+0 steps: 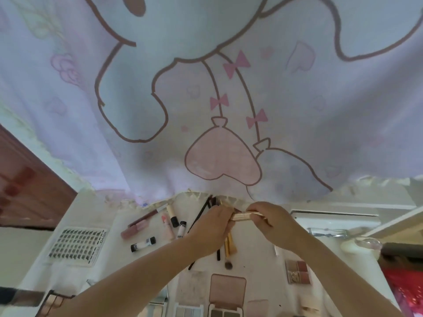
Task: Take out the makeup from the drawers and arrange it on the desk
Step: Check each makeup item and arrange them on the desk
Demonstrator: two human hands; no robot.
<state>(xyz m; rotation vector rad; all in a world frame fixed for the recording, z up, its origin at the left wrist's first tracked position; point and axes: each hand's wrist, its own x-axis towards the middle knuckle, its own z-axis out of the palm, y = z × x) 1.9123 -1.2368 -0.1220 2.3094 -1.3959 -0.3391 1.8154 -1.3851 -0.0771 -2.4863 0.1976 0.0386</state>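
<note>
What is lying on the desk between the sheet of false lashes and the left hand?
In the head view, between the lash sheet and the left hand lie lip gloss tubes, lipsticks and a small black-capped tube on the white desk.

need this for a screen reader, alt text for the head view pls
Both hands, left hand and right hand, hold a gold tube over a white desk spread with makeup, beneath a cartoon-print curtain.

Soft, even daylight glows through the pale translucent cartoon-printed curtain (206, 99), leaving the white desk top (256, 255) bright with only faint shadows. The picture is slightly soft throughout, with no harsh glare. Wide-angle distortion bends the edges, and the lower corners blur most.
</note>
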